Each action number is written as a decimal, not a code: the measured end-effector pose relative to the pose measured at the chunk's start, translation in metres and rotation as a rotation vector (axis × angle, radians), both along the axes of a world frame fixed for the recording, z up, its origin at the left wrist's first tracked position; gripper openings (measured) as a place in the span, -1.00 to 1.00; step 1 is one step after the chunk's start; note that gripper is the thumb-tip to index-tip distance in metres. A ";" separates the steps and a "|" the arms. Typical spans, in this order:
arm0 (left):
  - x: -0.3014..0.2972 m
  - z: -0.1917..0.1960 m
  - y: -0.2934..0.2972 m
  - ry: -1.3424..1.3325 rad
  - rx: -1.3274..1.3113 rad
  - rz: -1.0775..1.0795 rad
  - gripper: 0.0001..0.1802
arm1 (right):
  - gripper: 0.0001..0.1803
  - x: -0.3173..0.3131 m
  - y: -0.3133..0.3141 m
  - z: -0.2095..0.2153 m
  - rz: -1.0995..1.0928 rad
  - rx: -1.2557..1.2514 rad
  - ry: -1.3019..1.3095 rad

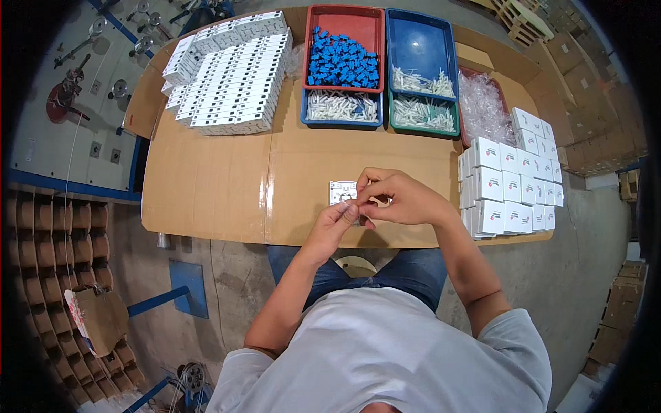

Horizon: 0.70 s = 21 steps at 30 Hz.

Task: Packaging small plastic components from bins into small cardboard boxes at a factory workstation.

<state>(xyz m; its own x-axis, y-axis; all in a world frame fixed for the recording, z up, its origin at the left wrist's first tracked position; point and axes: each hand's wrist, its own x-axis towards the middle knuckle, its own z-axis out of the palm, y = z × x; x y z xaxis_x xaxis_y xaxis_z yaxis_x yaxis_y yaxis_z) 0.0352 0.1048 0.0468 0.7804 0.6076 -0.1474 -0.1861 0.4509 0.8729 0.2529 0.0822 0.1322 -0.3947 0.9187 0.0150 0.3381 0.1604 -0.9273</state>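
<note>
Pinching a small part over a white plate at the table edge

Working close together, the left hand [335, 224] and the right hand [399, 198] meet just above a small white square plate [342, 192], which lies flat on the cardboard-covered table [213, 179] near its front edge. The fingertips of both hands are narrowed into a pinch around something tiny between them; it is too small to say what it is. The plate itself is partly hidden behind the fingers and no hand grips it.

The plate looks like thin moulded plastic, so I judge it light and stiff, a little slippery on its smooth face, and best taken by its edges. The tiny piece probably needs only a fingertip grip and could easily drop.

At the right side of the table stand small white boxes [513, 193] in neat rows, each with a little red and dark mark on its front. At the far left lies a big stack of white plates [234, 82] with dark openings. In the far middle a red tray [344, 24] holds blue blocks [343, 63], a blue tray [420, 41] holds white pins [423, 84], and clear bags [482, 107] lie beside them.
</note>
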 end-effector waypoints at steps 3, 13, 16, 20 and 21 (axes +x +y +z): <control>0.000 0.003 -0.004 -0.037 -0.096 0.022 -0.45 | -0.90 0.000 0.000 -0.002 0.041 -0.027 -0.058; -0.005 -0.007 0.003 0.152 0.103 0.228 -0.78 | -0.85 0.005 -0.001 -0.008 -0.044 0.003 -0.090; -0.001 -0.012 -0.002 0.151 0.114 0.322 -0.82 | -0.83 -0.001 -0.004 -0.009 -0.081 0.053 -0.140; 0.005 -0.008 -0.007 0.076 0.098 0.459 -0.82 | -0.82 -0.008 -0.007 -0.012 -0.189 0.003 -0.099; 0.005 -0.006 -0.007 0.080 0.097 0.461 -0.82 | -0.81 -0.009 -0.008 -0.014 -0.256 -0.022 -0.056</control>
